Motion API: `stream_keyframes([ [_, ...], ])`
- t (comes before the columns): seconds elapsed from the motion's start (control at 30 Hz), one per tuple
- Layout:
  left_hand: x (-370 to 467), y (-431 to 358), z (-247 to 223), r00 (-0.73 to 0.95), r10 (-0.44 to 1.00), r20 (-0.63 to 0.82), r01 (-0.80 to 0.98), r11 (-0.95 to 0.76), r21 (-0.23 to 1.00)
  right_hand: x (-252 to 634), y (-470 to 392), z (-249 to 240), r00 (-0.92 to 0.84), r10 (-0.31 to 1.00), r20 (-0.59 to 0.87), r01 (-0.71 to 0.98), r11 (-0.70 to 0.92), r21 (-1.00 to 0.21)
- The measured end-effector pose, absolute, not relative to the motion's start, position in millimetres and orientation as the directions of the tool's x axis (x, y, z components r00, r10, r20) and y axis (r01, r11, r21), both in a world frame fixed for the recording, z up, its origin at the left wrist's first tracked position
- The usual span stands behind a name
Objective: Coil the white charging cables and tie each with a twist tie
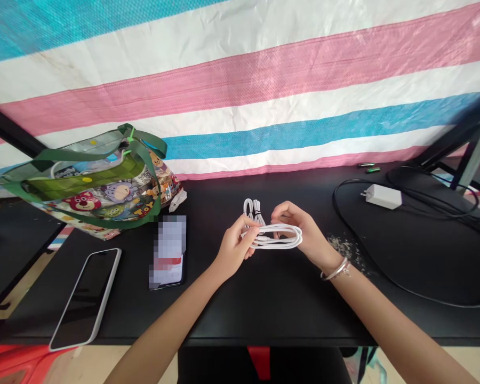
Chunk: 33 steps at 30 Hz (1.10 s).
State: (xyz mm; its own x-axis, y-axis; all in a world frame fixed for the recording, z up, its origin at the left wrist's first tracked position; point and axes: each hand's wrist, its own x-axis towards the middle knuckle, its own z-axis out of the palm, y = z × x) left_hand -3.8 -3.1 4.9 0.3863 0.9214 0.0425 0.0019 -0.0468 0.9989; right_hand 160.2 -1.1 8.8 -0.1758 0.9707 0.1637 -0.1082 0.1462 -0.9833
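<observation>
White coiled cable (278, 246) in L hand (236, 242), above the tabletop (296, 298).
L grip is closed on it; R hand (307, 229) is at its other end, but cannot tell if R grip holds it. Just beyond, more white cable (258, 213) lies tied; farther, striped sheet (264, 80) hangs.

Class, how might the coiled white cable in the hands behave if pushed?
The coiled white cable is probably flexible, since its strands curve round tightly. It looks light, being thin strands around an open middle. Loops might shift apart, as several lie side by side.
</observation>
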Motion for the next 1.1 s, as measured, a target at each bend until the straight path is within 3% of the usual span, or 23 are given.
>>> stream_keyframes([
  [0.43,-0.4,-0.8,1.1,0.435,0.899,-0.057,-0.022,0.074,0.997,148.9,-6.2,6.7,-0.015,0.988,0.152,-0.157,0.148,-0.977],
  [0.67,1.0,-0.9,4.2,0.405,0.911,-0.079,-0.041,0.105,0.994,142.3,-7.0,1.8,-0.034,0.997,0.071,-0.264,0.06,-0.963],
  [1.1,1.6,-3.8,4.0,0.433,0.892,-0.13,-0.123,0.201,0.972,146.0,-8.5,2.7,-0.008,0.973,0.231,-0.058,0.231,-0.971],
])
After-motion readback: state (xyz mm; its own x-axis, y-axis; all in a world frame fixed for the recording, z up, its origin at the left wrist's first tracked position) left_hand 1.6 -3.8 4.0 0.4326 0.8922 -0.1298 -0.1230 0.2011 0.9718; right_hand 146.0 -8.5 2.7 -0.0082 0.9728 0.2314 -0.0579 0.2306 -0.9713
